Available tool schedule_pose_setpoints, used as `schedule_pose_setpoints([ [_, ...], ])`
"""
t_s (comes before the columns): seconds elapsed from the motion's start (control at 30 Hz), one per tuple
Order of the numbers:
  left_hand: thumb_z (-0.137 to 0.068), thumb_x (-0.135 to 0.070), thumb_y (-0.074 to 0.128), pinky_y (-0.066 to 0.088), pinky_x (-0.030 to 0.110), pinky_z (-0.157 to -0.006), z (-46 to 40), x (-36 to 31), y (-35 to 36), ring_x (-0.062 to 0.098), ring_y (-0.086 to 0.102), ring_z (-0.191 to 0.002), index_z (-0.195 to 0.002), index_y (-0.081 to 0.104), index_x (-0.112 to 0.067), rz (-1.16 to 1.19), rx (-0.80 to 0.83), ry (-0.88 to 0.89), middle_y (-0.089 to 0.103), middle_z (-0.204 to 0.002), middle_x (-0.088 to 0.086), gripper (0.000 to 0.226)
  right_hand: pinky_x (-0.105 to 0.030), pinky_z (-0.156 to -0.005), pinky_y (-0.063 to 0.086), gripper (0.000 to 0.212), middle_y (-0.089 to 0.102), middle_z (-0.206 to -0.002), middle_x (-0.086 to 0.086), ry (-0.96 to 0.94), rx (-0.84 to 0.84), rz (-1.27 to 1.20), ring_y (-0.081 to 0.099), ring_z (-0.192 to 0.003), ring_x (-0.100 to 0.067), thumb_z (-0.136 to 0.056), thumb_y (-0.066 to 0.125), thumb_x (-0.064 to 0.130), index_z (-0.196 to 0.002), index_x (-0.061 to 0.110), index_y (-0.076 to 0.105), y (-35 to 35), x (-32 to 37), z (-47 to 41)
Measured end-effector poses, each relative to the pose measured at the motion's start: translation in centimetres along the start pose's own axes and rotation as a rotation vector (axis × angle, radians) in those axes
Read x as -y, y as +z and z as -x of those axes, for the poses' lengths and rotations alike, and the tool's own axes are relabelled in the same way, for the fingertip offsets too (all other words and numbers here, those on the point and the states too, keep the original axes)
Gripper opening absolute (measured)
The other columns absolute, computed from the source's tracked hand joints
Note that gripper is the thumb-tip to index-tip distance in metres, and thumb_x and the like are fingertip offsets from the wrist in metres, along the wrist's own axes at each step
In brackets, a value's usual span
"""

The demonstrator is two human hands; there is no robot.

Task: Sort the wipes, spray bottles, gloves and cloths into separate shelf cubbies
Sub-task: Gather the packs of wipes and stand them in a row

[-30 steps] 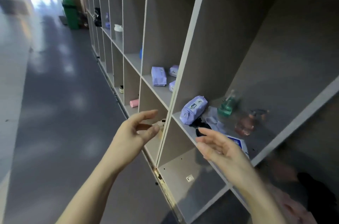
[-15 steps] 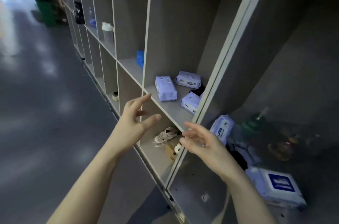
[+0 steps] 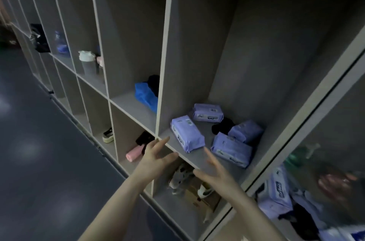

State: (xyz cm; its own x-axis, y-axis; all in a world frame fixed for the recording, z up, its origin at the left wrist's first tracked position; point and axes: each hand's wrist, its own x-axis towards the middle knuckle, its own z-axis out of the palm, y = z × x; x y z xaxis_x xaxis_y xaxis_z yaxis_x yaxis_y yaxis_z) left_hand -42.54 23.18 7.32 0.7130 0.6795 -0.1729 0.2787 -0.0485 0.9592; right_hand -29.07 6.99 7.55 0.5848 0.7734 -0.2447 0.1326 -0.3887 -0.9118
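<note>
Several purple wipe packs lie in the middle cubby: one at the front left (image 3: 187,133), one at the back (image 3: 208,112), one at the front right (image 3: 231,150). A black cloth (image 3: 222,125) sits between them. My left hand (image 3: 156,157) is open at the front edge of this shelf (image 3: 194,158), fingers spread, holding nothing. My right hand (image 3: 214,174) is open just in front of the shelf edge, near the front right pack. The cubby to the right holds another wipe pack (image 3: 275,194), a green spray bottle (image 3: 300,156), a blurred pinkish bottle (image 3: 335,183) and dark cloths (image 3: 302,219).
The cubby to the left holds blue gloves (image 3: 146,95) and a dark item (image 3: 154,82). Further left stand a white-capped bottle (image 3: 87,62) and a blue item (image 3: 62,46). Lower cubbies contain shoes (image 3: 181,178), a pink roll (image 3: 135,153) and a cardboard box (image 3: 203,197). Dark floor lies at left.
The view has swung left and closer to the wipes cubby. Both hands have risen to the shelf edge and stay open, with nothing taken hold of.
</note>
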Motion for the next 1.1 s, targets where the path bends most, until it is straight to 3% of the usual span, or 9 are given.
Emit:
schedule_pose_setpoints([
  [0.13, -0.077, -0.035, 0.073, 0.026, 0.036, -0.115, -6.6, 0.6, -0.6, 0.018, 0.027, -0.141, -0.137, 0.042, -0.039, -0.051, 0.053, -0.01, 0.02, -0.154, -0.004, 0.067, -0.026, -0.106, 0.03, 0.084, 0.021, -0.149, 0.018, -0.006, -0.034, 0.075, 0.02, -0.139, -0.005, -0.08, 0.07, 0.042, -0.145, 0.046, 0.016, 0.5, -0.5, -6.7],
  [0.27, -0.08, -0.029, 0.072, 0.03, 0.03, -0.111, -12.7, 0.8, -1.0, 0.015, 0.035, -0.136, -0.14, 0.04, -0.033, 0.033, 0.134, -0.062, 0.035, -0.15, -0.003, 0.069, -0.031, -0.11, 0.029, 0.082, 0.015, -0.155, 0.016, -0.043, -0.038, 0.287, 0.013, -0.145, -0.01, -0.08, 0.068, 0.047, -0.141, 0.052, 0.013, 0.6, -2.0, -14.5],
  [0.53, -0.091, -0.018, 0.06, 0.035, 0.026, -0.097, -21.1, 0.7, -1.2, 0.016, 0.043, -0.129, -0.145, 0.035, -0.019, 0.084, 0.208, -0.185, 0.043, -0.146, 0.0, 0.059, -0.039, -0.113, 0.019, 0.091, 0.015, -0.157, -0.002, 0.131, -0.105, 0.826, 0.018, -0.143, -0.027, -0.078, 0.059, 0.061, -0.149, 0.038, 0.007, 1.5, -3.9, -26.0],
  [0.7, -0.089, -0.026, 0.062, 0.035, 0.039, -0.108, -24.7, 1.3, -1.8, 0.022, 0.05, -0.127, -0.141, 0.042, -0.022, -0.038, 0.263, -0.223, 0.051, -0.14, 0.003, 0.055, -0.039, -0.104, 0.031, 0.1, 0.034, -0.146, -0.013, 0.221, -0.188, 1.044, 0.039, -0.128, -0.033, -0.074, 0.055, 0.066, -0.148, 0.04, -0.007, 2.6, -5.0, -27.9],
  [0.8, -0.091, -0.024, 0.06, 0.046, 0.029, -0.094, -26.0, 1.5, -2.0, 0.022, 0.056, -0.119, -0.136, 0.048, -0.021, -0.085, 0.343, -0.215, 0.057, -0.134, 0.005, 0.046, -0.035, -0.101, 0.038, 0.097, 0.041, -0.139, -0.011, 0.3, -0.255, 0.793, 0.044, -0.126, -0.031, -0.072, 0.062, 0.061, -0.149, 0.039, 0.007, 2.8, -5.0, -27.7],
  [0.87, -0.095, -0.014, 0.054, 0.046, 0.017, -0.068, -26.1, 1.2, -1.9, 0.009, 0.061, -0.094, -0.134, 0.046, -0.018, -0.089, 0.393, -0.188, 0.057, -0.123, 0.002, 0.04, -0.025, -0.089, 0.042, 0.082, 0.052, -0.132, -0.005, 0.3, -0.342, 0.306, 0.054, -0.116, -0.022, -0.074, 0.071, 0.045, -0.144, 0.029, 0.033, 2.8, -4.6, -26.9],
  [0.9, -0.096, -0.011, 0.051, 0.047, 0.019, -0.066, -26.1, 1.0, -1.8, 0.0, 0.059, -0.082, -0.134, 0.044, -0.017, -0.084, 0.425, -0.185, 0.053, -0.121, 0.001, 0.039, -0.022, -0.081, 0.043, 0.068, 0.059, -0.125, -0.002, 0.319, -0.375, 0.02, 0.058, -0.107, -0.018, -0.077, 0.073, 0.034, -0.137, 0.021, 0.046, 2.8, -4.8, -26.5],
  [1.0, -0.095, -0.023, 0.054, 0.044, 0.029, -0.087, -26.4, 1.5, -1.2, 0.012, 0.058, -0.109, -0.145, 0.028, -0.028, -0.192, 0.478, -0.138, 0.05, -0.129, -0.003, 0.057, -0.026, -0.074, 0.05, 0.046, 0.07, -0.111, -0.005, 0.44, -0.293, -0.57, 0.066, -0.093, -0.019, -0.081, 0.067, 0.031, -0.121, 0.008, 0.062, 3.6, -6.7, -25.4],
  [1.1, -0.088, -0.03, 0.061, 0.042, 0.022, -0.092, -27.3, 4.0, -0.1, 0.017, 0.051, -0.119, -0.146, 0.023, -0.028, -0.201, 0.566, -0.104, 0.049, -0.135, 0.0, 0.07, -0.024, -0.067, 0.051, 0.038, 0.072, -0.097, -0.007, 0.455, -0.372, -0.673, 0.065, -0.077, -0.016, -0.088, 0.058, 0.023, -0.124, 0.008, 0.059, 4.8, -7.7, -25.2],
])
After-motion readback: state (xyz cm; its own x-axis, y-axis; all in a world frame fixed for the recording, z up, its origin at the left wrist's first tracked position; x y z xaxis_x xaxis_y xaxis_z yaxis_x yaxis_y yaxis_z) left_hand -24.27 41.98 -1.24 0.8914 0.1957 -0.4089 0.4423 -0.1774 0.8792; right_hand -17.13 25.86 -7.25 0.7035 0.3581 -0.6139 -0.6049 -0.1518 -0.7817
